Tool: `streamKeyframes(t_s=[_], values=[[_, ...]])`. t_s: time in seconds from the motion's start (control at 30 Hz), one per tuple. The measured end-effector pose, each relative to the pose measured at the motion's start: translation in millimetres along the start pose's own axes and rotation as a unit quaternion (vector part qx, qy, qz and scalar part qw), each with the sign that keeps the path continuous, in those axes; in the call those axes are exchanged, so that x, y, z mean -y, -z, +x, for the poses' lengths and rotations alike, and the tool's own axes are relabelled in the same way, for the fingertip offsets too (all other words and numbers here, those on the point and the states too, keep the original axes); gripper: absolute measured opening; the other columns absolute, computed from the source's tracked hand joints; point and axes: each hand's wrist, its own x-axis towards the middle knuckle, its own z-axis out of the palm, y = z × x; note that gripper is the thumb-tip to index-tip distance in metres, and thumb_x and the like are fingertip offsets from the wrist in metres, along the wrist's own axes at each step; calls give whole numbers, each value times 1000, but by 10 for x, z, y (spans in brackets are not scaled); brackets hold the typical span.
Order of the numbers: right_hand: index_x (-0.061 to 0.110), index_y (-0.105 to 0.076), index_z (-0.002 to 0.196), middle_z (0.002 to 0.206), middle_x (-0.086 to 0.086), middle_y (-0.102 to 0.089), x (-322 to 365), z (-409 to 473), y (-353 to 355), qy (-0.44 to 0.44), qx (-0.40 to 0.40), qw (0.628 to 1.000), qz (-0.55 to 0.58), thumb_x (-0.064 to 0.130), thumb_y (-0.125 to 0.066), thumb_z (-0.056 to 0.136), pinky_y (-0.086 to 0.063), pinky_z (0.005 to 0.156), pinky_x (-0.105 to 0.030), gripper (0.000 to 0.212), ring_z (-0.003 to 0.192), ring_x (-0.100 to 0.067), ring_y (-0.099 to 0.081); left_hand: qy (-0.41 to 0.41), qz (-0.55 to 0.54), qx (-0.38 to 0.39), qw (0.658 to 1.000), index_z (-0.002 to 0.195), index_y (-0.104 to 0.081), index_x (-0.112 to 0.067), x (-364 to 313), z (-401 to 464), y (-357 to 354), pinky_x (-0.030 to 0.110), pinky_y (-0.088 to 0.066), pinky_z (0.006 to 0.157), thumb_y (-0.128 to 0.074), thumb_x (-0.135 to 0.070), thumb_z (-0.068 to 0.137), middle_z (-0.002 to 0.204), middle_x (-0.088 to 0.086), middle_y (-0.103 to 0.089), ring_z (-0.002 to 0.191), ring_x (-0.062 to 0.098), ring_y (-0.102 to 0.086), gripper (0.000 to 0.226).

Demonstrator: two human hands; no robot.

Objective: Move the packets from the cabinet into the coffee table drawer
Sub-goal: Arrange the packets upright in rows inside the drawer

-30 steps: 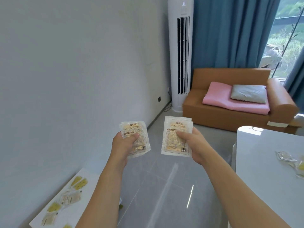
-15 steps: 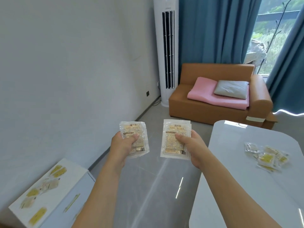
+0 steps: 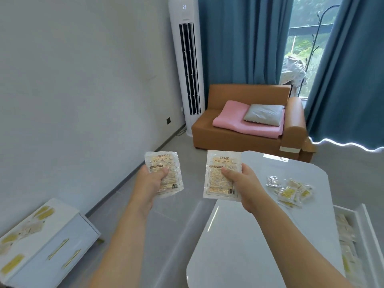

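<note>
Head view. Since a second ago the outlook has swung right: the cabinet (image 3: 44, 242) has slid to the lower left corner of the frame, and the coffee table (image 3: 259, 235), then only a corner at the right edge, now fills the lower right with its open drawer (image 3: 353, 242) showing along its right side. Both hands have kept their hold unchanged. The left hand (image 3: 150, 181) grips one packet (image 3: 164, 173) between thumb and curled fingers; the right hand (image 3: 242, 183) pinches a second packet (image 3: 223, 173), thumb on its face. Both packets are held upright in the air, the left one over the floor, the right one just above the table's near left edge.

Judgement: the carry from cabinet to table is nearly complete; the drop into the drawer is not yet done.

More packets lie on the cabinet top, so the task has further trips to run. A small heap of sachets (image 3: 291, 190) rests near the table's right edge.

Limits: the drawer is cut off by the right and bottom edges; its contents are blurred, pale packets by appearance. The fingers behind each packet are hidden. The cabinet-top packets are smeared and cannot be counted.
</note>
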Motion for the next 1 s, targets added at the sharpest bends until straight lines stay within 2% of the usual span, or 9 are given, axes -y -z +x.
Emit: streamKeyframes(t_s=[0.17, 0.37, 0.53, 0.6, 0.7, 0.77, 0.83, 0.9, 1.0], values=[[19, -62, 107, 90, -1, -76, 224, -267, 807, -9, -29, 1000, 6, 15, -70, 88, -59, 58, -33, 21, 80, -23, -74, 18, 10, 27, 999, 111, -64, -11, 53, -570, -789, 34, -58, 63, -64, -4, 91, 98, 8, -75, 83, 24, -73, 22], [15, -62, 109, 94, -6, -76, 303, -377, 1217, -17, -26, 999, 14, 13, -69, 89, -58, 60, -35, 21, 82, -25, -74, 20, 12, 17, 1000, 111, -65, -11, 92, -683, -1195, 29, -56, 55, -63, -7, 92, 97, 7, -75, 79, 21, -74, 20], [13, -63, 109, 97, -9, -75, 399, -547, 1759, -18, -13, 1000, 16, 11, -67, 90, -59, 61, -37, 20, 85, -27, -74, 34, 16, 19, 999, 113, -65, -13, 230, -1092, -1625, 33, -58, 60, -64, -10, 92, 100, 7, -75, 84, 24, -74, 21], [13, -63, 110, 97, -8, -75, 451, -655, 2048, -16, -10, 1000, 17, 10, -67, 90, -59, 61, -37, 21, 85, -27, -74, 33, 10, 8, 999, 112, -65, -12, 268, -1286, -1839, 32, -57, 57, -62, -9, 92, 99, 8, -75, 82, 23, -74, 20], [14, -63, 109, 95, -6, -76, 526, -842, 2634, -22, -7, 1000, 5, 12, -67, 89, -60, 65, -39, 20, 84, -26, -74, 31, -9, -5, 999, 111, -66, -12, 336, -1631, -2272, 40, -60, 69, -58, -8, 95, 100, 9, -75, 85, 25, -74, 18], [16, -62, 109, 96, -6, -76, 611, -958, 3087, -38, -14, 999, -8, 15, -67, 90, -61, 69, -41, 20, 83, -25, -74, 36, -32, -17, 999, 104, -68, -15, 408, -1899, -2610, 39, -60, 64, -56, -8, 96, 94, 6, -77, 78, 21, -75, 16], [18, -60, 108, 97, -4, -75, 700, -1061, 3535, -49, -31, 998, -15, 17, -65, 90, -60, 60, -35, 19, 78, -22, -74, 52, -43, -6, 998, 101, -66, -16, 467, -2177, -2961, 40, -60, 58, -57, -9, 96, 89, 5, -77, 74, 21, -75, 13], [19, -59, 109, 97, -4, -74, 770, -1140, 3887, -54, -53, 997, -12, 18, -63, 91, -56, 50, -28, 19, 73, -19, -74, 62, -33, 8, 997, 107, -65, -14, 529, -2388, -3250, 44, -61, 64, -57, -10, 96, 94, 7, -77, 80, 25, -75, 14], [20, -59, 111, 96, -3, -75, 873, -1170, 4204, -64, -57, 996, -15, 20, -61, 92, -56, 51, -28, 19, 75, -18, -74, 55, -30, 15, 998, 110, -65, -13, 568, -2561, -3553, 45, -61, 69, -57, -12, 96, 96, 8, -77, 84, 26, -75, 16]])
